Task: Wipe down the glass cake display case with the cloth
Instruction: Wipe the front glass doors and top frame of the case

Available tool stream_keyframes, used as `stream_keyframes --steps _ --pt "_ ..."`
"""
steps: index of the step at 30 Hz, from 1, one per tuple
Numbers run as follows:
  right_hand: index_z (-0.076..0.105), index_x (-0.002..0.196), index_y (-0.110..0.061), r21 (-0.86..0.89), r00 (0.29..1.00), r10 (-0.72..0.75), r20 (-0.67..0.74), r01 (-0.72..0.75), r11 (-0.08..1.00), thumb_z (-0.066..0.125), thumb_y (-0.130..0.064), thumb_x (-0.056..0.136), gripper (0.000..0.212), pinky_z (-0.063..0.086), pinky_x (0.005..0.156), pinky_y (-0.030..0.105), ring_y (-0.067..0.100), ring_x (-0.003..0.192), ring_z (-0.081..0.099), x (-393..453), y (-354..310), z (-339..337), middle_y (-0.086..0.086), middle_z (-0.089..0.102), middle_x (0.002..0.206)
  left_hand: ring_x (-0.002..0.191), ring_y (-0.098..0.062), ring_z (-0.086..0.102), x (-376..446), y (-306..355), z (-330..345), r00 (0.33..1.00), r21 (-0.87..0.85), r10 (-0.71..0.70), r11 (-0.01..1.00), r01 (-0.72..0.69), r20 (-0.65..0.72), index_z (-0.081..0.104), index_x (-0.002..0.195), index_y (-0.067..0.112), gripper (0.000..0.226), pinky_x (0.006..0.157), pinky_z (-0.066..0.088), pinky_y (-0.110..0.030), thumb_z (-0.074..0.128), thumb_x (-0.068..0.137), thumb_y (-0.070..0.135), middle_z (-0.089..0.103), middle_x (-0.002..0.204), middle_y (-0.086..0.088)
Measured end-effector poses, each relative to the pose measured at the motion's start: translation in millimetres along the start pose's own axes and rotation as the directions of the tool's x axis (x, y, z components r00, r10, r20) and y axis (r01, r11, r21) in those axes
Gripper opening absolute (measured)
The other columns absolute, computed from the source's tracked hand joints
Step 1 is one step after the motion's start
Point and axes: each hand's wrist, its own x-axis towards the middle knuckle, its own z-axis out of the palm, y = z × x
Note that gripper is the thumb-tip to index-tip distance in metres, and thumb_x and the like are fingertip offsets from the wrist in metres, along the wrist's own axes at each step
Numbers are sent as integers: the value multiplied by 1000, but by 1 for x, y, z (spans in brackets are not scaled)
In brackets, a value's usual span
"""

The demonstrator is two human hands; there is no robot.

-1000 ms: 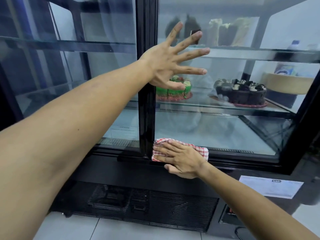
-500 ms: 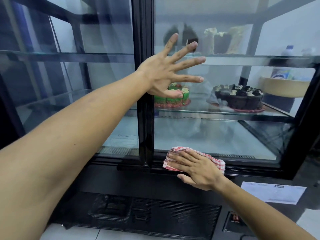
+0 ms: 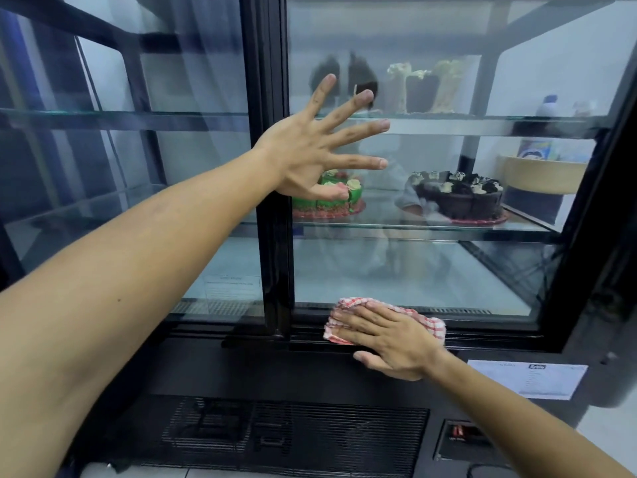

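1. While my right hand (image 3: 396, 343) presses the cloth (image 3: 382, 320) flat against the bottom edge of the display case (image 3: 396, 270), its fingers (image 3: 348, 322) lie stretched over the fabric, pinning it rather than gripping, so the whole pad rubs the surface.
2. Low on the case, the cloth sits where the right-hand glass pane meets the black lower frame, just right of the centre post (image 3: 272, 201).
3. My left hand (image 3: 310, 157) is spread wide, holding nothing, up beside that post. I judge it steadies me; whether it touches the glass I cannot tell.
4. Behind the glass, the green cake (image 3: 331, 198) and chocolate cake (image 3: 460, 196) stay shelved, since I clean only the outside.
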Motion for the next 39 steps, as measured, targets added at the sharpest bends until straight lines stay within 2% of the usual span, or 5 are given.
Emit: stream_keyframes --steps 6,16,25,30,39 --pt "22 165 -35 -83 995 -55 81 62 995 30 -60 109 62 1 131 39 16 161 13 -52 50 1 -8 17 173 158 -42 -16 -1 0 -5 1000 -14 -2 1000 2 19 -22 159 48 74 121 7 -75 -7 94 80 -22 173 -3" --pt "23 165 -31 49 998 -38 50 36 998 27 -58 110 61 -4 131 39 13 161 -6 36 -22 -8 -7 7 174 156 -43 -23 0 2 -4 999 33 -8 999 6 50 -29 157 45 76 121 8 -73 -16 90 80 -31 170 -4" --pt "17 166 -37 -60 994 7 105 -1 998 30 -58 110 61 -1 131 39 15 161 10 -97 73 -9 -8 14 174 157 -42 -22 2 2 -8 997 -21 10 1000 -9 78 -23 159 46 78 121 4 -75 -17 89 80 -26 171 -4" --pt "21 165 -37 -79 981 15 194 0 997 36 -61 107 65 14 127 44 17 159 19 -131 104 -14 -8 19 173 156 -42 -24 3 3 -8 995 -5 7 1000 -7 95 -30 156 46 77 121 3 -74 -19 88 80 -31 170 -4" --pt "12 167 -29 13 992 -73 100 72 997 27 -59 110 66 -6 130 36 11 161 -4 1 7 -9 -9 7 174 156 -42 -23 2 4 -7 996 -21 7 1000 -5 86 -31 156 46 77 121 5 -75 -18 88 81 -30 170 -2"
